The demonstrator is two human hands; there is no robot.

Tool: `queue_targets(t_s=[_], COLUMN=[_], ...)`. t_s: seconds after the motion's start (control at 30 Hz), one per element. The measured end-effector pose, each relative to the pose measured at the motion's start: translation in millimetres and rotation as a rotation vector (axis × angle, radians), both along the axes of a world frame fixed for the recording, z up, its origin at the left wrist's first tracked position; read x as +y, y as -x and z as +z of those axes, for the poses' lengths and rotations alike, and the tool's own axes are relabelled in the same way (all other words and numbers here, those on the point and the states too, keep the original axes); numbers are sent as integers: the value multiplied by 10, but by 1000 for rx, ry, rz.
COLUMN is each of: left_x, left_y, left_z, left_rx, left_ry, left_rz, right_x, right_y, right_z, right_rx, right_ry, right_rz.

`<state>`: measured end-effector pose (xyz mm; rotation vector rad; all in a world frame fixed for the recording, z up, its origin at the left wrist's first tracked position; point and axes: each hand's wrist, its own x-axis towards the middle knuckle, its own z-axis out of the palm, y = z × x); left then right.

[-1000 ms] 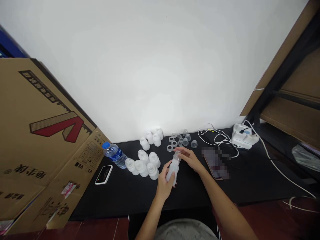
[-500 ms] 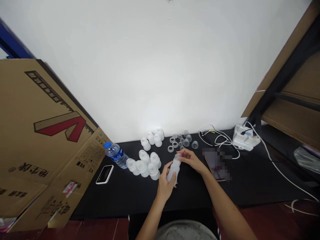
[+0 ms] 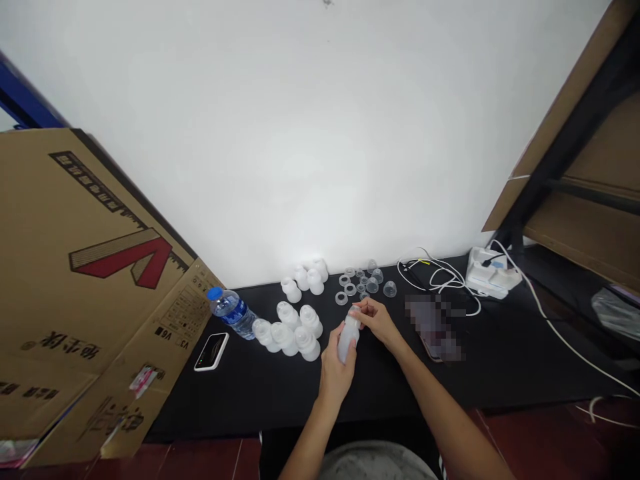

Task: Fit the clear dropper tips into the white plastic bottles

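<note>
Frosted plastic bottle (image 3: pixel 348 340) standing more upright now over the worktop (image 3: pixel 240 393), left hand (image 3: pixel 336 377) wrapped round its body, right hand (image 3: pixel 376 320) pinching its neck, white plastic fittings (image 3: pixel 307 343) just left of the hands.

A cramped workroom or storeroom: a black-topped bench (image 3: pixel 400 380) runs along a white wall (image 3: pixel 300 133), with rows of white plastic fittings (image 3: pixel 306 340) laid out on it. A flattened cardboard carton (image 3: pixel 85 267) leans in at one side, a cardboard-lined metal shelf unit (image 3: pixel 565 180) stands at the other, and a power strip (image 3: pixel 487 273) trails white cables (image 3: pixel 435 277).
</note>
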<state>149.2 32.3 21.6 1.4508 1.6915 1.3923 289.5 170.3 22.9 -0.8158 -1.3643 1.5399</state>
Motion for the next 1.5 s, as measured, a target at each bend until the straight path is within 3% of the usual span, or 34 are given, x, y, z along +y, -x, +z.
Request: queue_targets(t_s=[0.07, 0.23, 0.33, 0.4, 0.5, 0.6, 0.7, 0.77, 0.87, 1.0, 1.07, 1.13, 1.27, 1.5], left_x=[-1, -83, -114, -128, -219, -445, -726, -871, -956, -846, -744, -638, -454, -228], left_y=[-17, -34, -51, -59, -51, -8, 101, 231, 519, 1039, 1317, 1567, 1867, 1847], left_z=[16, 43, 95, 119, 85, -27, -145, -191, -201, -128, -77, -41, -81, -301], left_rx=[39, 27, 58, 79, 101, 123, 167, 199, 253, 268, 247, 202, 142, 172], left_ry=[-13, 28, -3, -12, -2, 22, 29, 10, -29, -100, -134, -127, -33, 16], left_rz=[-13, -107, -165, -168, -145, -108, -59, 16, 199, 509, 561, 528, 323, 265], right_x=[-28, -67, -60, -45, -9, 31, 38, 5, -105, -295, -362, -392, -366, -335], right_y=[21, -143, -235, -237, -195, -186, -211, -199, -100, 90, 153, 187, 227, 336], right_z=[5, 70, 83, 80, 70, 61, 69, 85, 111, 104, 82, 57, -11, -133], right_rx=[12, -87, -112, -110, -68, -51, -189, -305, -382, -405, -402, -402, -448, -432], right_ry=[2, -36, -60, -70, -85, -143, -296, -397, -452, -390, -366, -364, -413, -334], right_rz=[13, 356, 464, 424, 204, -41, -186, -185, -42, 213, 310, 353, 286, 261])
